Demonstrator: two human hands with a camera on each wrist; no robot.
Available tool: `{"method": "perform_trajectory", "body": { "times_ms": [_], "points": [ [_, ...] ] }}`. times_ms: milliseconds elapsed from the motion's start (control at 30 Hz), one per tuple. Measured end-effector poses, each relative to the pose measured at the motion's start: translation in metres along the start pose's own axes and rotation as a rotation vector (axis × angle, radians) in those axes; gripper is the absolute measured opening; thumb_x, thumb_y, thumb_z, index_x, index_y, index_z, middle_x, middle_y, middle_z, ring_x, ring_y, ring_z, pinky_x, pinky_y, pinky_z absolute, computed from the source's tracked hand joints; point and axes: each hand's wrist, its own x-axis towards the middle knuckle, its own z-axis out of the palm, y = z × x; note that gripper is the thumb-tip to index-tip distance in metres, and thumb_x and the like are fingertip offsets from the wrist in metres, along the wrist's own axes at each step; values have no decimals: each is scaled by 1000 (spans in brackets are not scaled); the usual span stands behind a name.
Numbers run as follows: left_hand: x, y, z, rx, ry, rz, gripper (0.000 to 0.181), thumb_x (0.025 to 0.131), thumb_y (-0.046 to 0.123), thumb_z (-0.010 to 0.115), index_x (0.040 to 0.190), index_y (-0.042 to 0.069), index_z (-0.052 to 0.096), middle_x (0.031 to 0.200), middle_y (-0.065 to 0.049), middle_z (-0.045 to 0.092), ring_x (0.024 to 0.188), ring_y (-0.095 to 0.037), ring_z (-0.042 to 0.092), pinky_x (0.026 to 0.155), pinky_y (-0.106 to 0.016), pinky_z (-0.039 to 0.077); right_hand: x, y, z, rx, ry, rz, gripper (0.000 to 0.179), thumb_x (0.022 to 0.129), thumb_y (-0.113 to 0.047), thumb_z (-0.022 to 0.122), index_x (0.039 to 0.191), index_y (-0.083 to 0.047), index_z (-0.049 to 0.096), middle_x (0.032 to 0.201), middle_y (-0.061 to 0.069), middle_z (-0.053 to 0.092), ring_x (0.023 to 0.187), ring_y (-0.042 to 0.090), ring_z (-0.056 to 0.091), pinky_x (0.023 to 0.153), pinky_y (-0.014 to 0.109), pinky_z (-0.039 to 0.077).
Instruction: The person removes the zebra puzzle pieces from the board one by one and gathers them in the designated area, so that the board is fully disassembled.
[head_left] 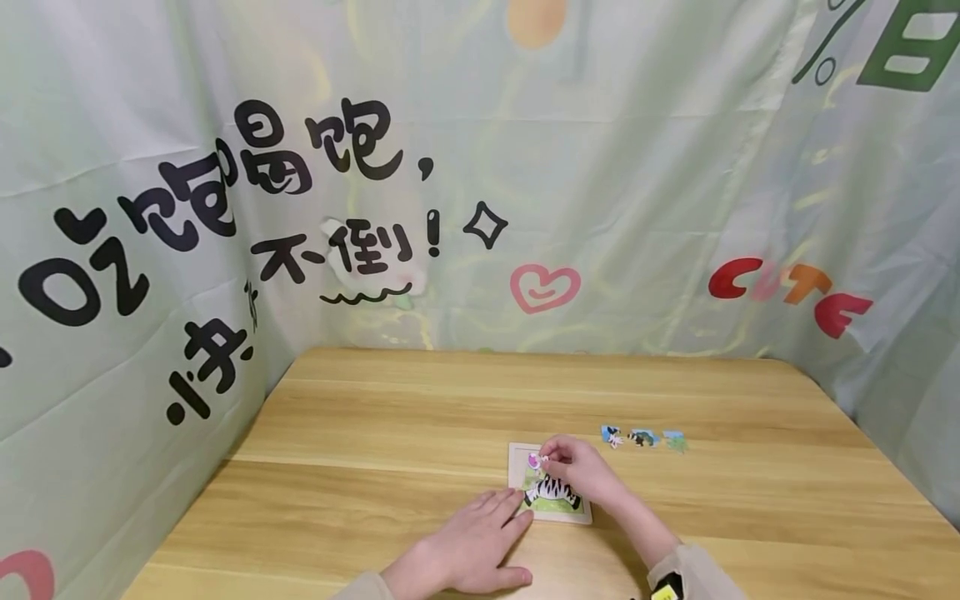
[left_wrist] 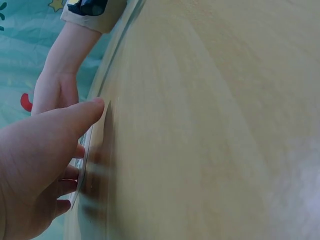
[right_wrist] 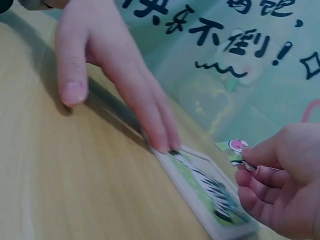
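Note:
In the head view, a small puzzle board (head_left: pixel 515 463) with a pale rim lies on the table, showing part of a zebra picture (head_left: pixel 553 492). My left hand (head_left: pixel 480 537) rests with its fingers straight on the board's left edge, thumb spread out on the table side. Between thumb and fingers, my right hand (head_left: pixel 583 473) pinches a jigsaw piece (right_wrist: pixel 235 146) with a pink face and green ground. The right wrist view has that piece held above the board, apart from it. A bare grey patch of the board (right_wrist: pixel 200 162) shows beside the zebra.
Three loose jigsaw pieces (head_left: pixel 643 437) lie in a row on the wooden table (head_left: pixel 390 433), beyond and right of the board. A printed fabric curtain (head_left: pixel 600 208) surrounds the table's back and sides.

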Motion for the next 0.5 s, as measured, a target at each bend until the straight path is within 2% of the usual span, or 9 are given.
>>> {"method": "perform_trajectory", "body": {
  "times_ms": [200,500],
  "points": [
    [0,1,1,4,5,-2,75,89,65,32,142,12,38,149,-11,29,136,-23,26,109,-35,26,-13,10,-30,139,40,66,15,85,-2,61,96,7,56,76,8,57,66,18,57,58,27,53],
    [0,1,2,4,5,-4,75,89,65,32,142,13,37,149,-11,29,136,-22,26,109,-35,26,-35,34,-70,100,113,102,17,84,1,60,98,10,56,75,8,57,63,15,55,54,24,49]
  ]
}}
